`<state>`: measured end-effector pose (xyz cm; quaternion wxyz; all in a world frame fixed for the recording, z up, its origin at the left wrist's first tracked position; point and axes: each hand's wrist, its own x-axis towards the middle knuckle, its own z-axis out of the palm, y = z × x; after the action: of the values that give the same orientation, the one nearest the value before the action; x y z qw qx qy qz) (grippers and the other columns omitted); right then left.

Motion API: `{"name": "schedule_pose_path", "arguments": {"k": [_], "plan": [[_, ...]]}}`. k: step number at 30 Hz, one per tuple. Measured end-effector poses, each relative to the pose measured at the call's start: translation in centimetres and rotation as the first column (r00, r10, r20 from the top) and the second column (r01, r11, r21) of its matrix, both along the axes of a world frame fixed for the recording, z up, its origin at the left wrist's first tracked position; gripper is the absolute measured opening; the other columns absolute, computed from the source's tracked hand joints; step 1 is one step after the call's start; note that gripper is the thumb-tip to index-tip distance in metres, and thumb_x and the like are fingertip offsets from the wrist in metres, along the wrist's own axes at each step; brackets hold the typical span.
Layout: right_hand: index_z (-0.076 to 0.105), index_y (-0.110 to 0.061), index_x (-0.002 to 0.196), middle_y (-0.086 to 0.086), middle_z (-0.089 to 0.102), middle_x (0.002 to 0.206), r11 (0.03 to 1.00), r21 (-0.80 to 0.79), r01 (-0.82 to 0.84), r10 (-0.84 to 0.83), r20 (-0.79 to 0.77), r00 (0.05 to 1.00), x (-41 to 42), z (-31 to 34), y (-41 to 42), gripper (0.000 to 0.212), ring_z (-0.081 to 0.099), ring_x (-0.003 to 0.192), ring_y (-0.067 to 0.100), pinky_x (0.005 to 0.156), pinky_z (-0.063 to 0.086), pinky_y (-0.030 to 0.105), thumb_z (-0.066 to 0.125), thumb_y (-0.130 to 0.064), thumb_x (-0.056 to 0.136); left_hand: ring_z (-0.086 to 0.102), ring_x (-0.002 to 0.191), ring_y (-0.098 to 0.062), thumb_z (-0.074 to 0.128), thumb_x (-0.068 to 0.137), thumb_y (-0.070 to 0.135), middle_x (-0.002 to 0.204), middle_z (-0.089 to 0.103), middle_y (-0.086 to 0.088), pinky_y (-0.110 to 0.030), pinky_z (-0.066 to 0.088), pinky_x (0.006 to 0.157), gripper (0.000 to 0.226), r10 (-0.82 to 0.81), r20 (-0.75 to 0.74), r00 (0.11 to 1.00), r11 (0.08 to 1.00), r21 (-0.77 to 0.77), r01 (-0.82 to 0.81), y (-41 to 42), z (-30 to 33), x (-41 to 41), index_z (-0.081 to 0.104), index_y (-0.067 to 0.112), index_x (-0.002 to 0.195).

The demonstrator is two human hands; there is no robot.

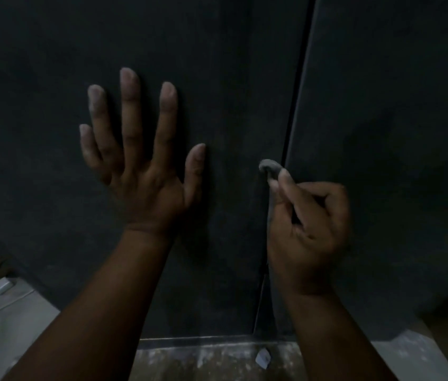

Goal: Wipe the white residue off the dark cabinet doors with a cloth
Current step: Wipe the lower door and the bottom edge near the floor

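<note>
left hand (134, 166) flat on left door (38, 119), right hand (310, 229) pinching cloth (270, 167) at door edge

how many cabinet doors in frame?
2. The left door fills most of the view, with the left hand flat on it. The right door lies past the vertical seam, where the right hand pinches the cloth. Others may lie outside the frame.

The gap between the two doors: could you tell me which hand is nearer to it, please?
Right. The right hand pinches the cloth right at the gap; the left hand lies flat on the left door, well aside.
</note>
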<state>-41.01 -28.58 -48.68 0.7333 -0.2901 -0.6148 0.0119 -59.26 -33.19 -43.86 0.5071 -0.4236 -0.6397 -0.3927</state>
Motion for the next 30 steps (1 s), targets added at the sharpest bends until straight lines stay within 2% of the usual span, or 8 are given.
{"name": "schedule_pose_path", "arguments": {"k": [3,7,9,11,15,20,23,30], "plan": [[0.078,0.006,0.095,0.010,0.060,0.085,1.000,-0.002,0.006,-0.006,0.077,0.997,-0.2,-1.1,-0.6,0.008,0.060,0.070,0.018,0.063,0.051,0.027,0.079,0.000,0.089,0.024,0.152,-0.049,0.048,0.104,0.049,0.165,0.032,-0.022,-0.058,0.014,0.125,0.065,-0.009,-0.018,1.000,1.000,-0.024,0.008,-0.3,-0.5,-0.7,0.037,0.021,0.161],[0.077,0.008,0.085,0.007,0.059,0.078,0.985,-0.165,-0.052,0.081,0.179,0.980,0.3,-4.0,-1.8,0.009,0.057,0.070,0.010,0.066,0.045,0.013,0.083,0.008,0.079,0.025,0.151,-0.050,0.048,0.103,0.047,0.164,0.035,-0.023,-0.057,0.013,0.126,0.063,-0.021,-0.029,0.999,1.000,-0.008,0.021,-0.1,-0.6,-0.8,0.038,0.022,0.161],[0.077,0.007,0.087,0.011,0.060,0.078,0.987,-0.153,-0.051,0.083,0.210,0.974,0.6,-3.5,-1.7,0.007,0.060,0.069,0.014,0.065,0.049,0.019,0.082,0.007,0.081,0.026,0.151,-0.050,0.047,0.103,0.047,0.163,0.035,-0.023,-0.057,0.013,0.126,0.063,-0.025,-0.034,0.999,1.000,-0.004,0.025,-0.1,-0.7,-0.9,0.037,0.022,0.161],[0.079,0.002,0.094,0.015,0.063,0.080,0.998,-0.060,-0.001,0.016,0.241,0.970,0.6,-1.9,-1.4,0.006,0.062,0.066,0.024,0.058,0.052,0.035,0.079,-0.001,0.089,0.025,0.152,-0.049,0.046,0.103,0.046,0.163,0.035,-0.023,-0.056,0.013,0.126,0.064,-0.023,-0.038,0.999,1.000,-0.004,0.023,-0.1,-1.0,-0.9,0.036,0.021,0.161],[0.079,-0.002,0.104,0.013,0.063,0.082,0.995,0.077,0.068,-0.078,0.145,0.986,-0.2,1.0,-0.5,0.012,0.058,0.069,0.020,0.062,0.046,0.026,0.077,-0.006,0.094,0.024,0.152,-0.048,0.045,0.103,0.047,0.164,0.033,-0.022,-0.055,0.011,0.127,0.066,-0.027,-0.037,0.999,1.000,-0.014,0.026,-0.2,-1.4,-1.2,0.033,0.019,0.162],[0.079,-0.005,0.100,0.005,0.059,0.082,0.988,-0.116,-0.101,0.129,0.270,0.954,-0.9,-2.7,-2.0,0.011,0.061,0.064,0.022,0.058,0.052,0.036,0.078,-0.002,0.090,0.021,0.154,-0.046,0.042,0.104,0.047,0.166,0.030,-0.021,-0.056,0.011,0.127,0.070,-0.043,-0.038,0.998,0.999,-0.027,0.042,0.0,-1.7,-1.5,0.027,0.013,0.163],[0.077,-0.008,0.102,0.003,0.060,0.084,0.971,-0.197,-0.135,0.201,0.372,0.906,-0.2,-3.4,-2.3,0.010,0.064,0.066,0.020,0.059,0.054,0.033,0.073,-0.010,0.094,0.019,0.155,-0.044,0.041,0.104,0.046,0.166,0.026,-0.021,-0.055,0.011,0.127,0.072,-0.063,-0.013,0.998,0.998,-0.026,0.063,-0.1,-2.0,-1.6,0.026,0.006,0.162],[0.080,-0.004,0.102,0.014,0.060,0.081,0.992,0.112,0.065,-0.079,0.126,0.989,-0.6,3.8,-0.2,0.010,0.056,0.065,0.024,0.059,0.044,0.030,0.072,-0.009,0.097,0.019,0.155,-0.043,0.041,0.104,0.048,0.164,0.027,-0.030,-0.054,0.013,0.127,0.071,-0.042,0.040,0.998,0.999,-0.015,0.043,-0.3,-2.0,-1.4,0.026,0.010,0.162]]}}
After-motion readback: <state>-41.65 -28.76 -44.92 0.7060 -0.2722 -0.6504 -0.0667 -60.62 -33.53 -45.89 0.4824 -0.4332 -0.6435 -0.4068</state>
